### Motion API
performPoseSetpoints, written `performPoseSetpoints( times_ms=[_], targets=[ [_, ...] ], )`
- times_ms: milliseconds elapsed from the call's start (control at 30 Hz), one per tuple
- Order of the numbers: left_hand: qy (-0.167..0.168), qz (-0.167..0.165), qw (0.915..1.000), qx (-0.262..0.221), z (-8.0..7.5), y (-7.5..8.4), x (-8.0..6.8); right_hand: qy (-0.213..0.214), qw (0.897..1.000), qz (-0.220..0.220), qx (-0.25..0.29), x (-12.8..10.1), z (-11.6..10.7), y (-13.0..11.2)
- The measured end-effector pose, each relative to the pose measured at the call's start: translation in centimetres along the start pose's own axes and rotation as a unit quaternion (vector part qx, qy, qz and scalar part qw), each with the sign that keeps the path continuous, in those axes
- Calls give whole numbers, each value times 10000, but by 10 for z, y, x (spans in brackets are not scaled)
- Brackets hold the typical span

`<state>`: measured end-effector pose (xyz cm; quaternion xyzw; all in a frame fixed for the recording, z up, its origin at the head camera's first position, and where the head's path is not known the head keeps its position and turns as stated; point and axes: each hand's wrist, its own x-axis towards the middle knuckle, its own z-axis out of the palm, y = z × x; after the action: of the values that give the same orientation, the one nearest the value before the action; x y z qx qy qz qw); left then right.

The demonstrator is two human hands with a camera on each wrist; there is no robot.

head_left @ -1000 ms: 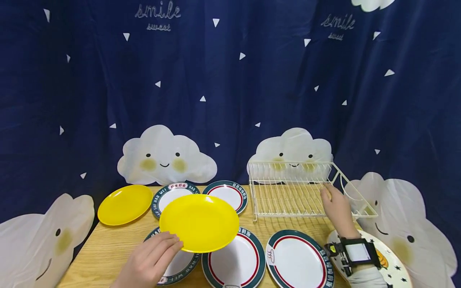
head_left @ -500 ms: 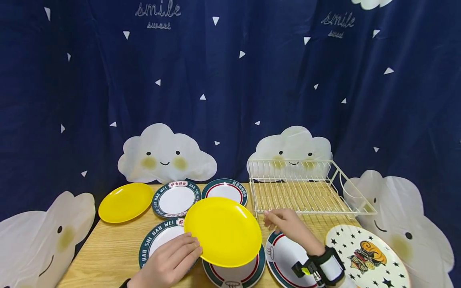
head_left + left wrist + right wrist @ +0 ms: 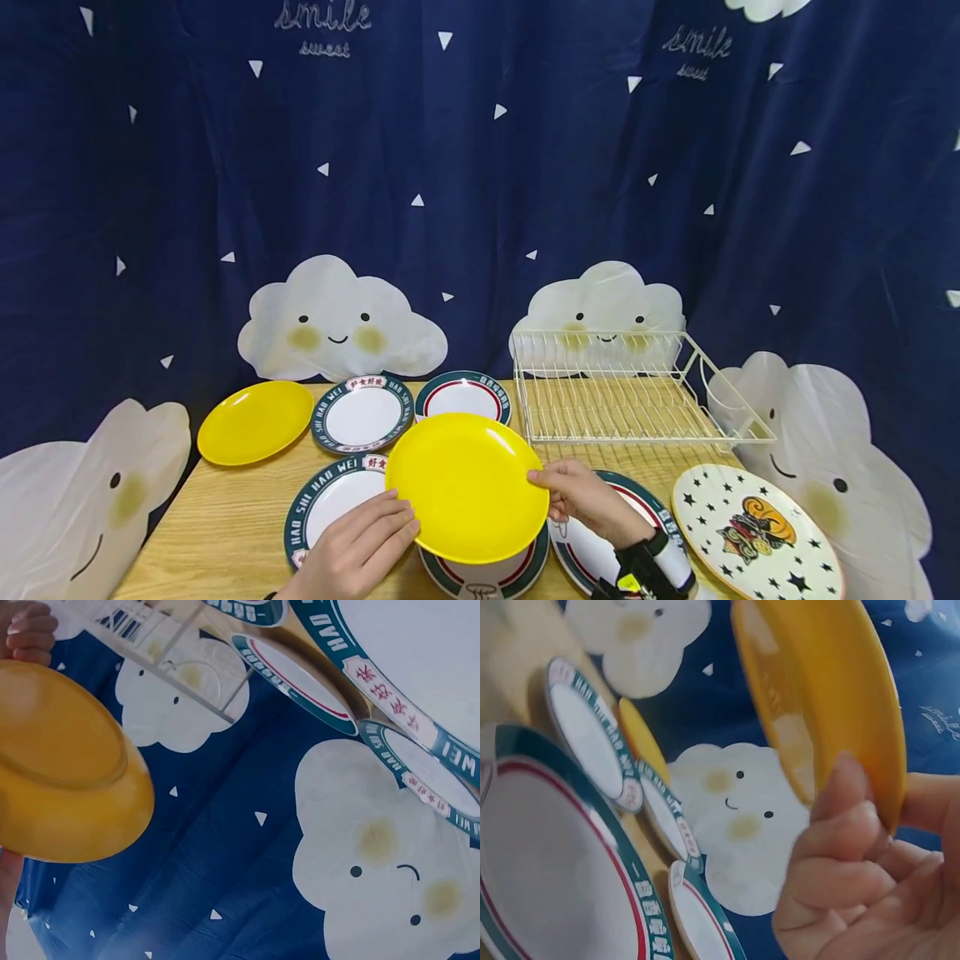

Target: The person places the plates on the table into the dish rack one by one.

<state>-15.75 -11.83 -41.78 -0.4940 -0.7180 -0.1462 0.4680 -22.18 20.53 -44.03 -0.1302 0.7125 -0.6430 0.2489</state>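
A yellow plate (image 3: 467, 487) is held up above the table between both hands, its underside showing in the left wrist view. My left hand (image 3: 362, 546) grips its left rim, four fingers lying over the near face. On the opposite rim my right hand (image 3: 592, 500) pinches the plate, thumb on top; the right wrist view shows the fingers (image 3: 840, 877) curled against the underside. Below it lies a green-rimmed plate (image 3: 487, 579), mostly covered. Another green-rimmed plate (image 3: 330, 500) lies by the left hand, and one more (image 3: 592, 554) lies under the right wrist.
A white wire dish rack (image 3: 615, 437) stands at the back right. A star-patterned plate (image 3: 757, 533) lies at the right. Along the back left are a second yellow plate (image 3: 257, 422) and two green-rimmed plates (image 3: 363, 414). A blue curtain (image 3: 480, 167) hangs behind the table (image 3: 202, 533).
My right hand has left the dish rack, moved left and taken the yellow plate's right rim. The left hand has carried the plate rightward and a little lower.
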Motion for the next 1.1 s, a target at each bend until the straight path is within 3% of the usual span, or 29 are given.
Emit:
performPoseSetpoints(
  times_ms=[200, 367, 500, 667, 767, 933, 1100],
  targets=[
    [11, -239, 9995, -186, 13, 1, -11, 44, 9978, -223, 625, -9, -3, -8],
    [-392, -661, 9967, -274, 17, 5, -17, 273, 9973, -471, 490, -18, -12, -12],
    [-639, -905, 9930, -400, 20, 4, -19, 845, 9944, -637, -19, -29, -26, -15],
    [-404, -790, 9956, -286, 26, -2, -23, 1970, 9776, -309, -681, -48, -51, -20],
    [-451, -924, 9945, -196, 28, -5, -24, 2426, 9657, -212, -905, -61, -71, -21],
    [-503, -1047, 9932, -84, 34, -8, -20, 2856, 9515, -417, -1067, -82, -109, -21],
    [-231, -1409, 9896, -145, 46, -9, -7, 3055, 9440, -480, -1150, -101, -145, -24]
  ],
)
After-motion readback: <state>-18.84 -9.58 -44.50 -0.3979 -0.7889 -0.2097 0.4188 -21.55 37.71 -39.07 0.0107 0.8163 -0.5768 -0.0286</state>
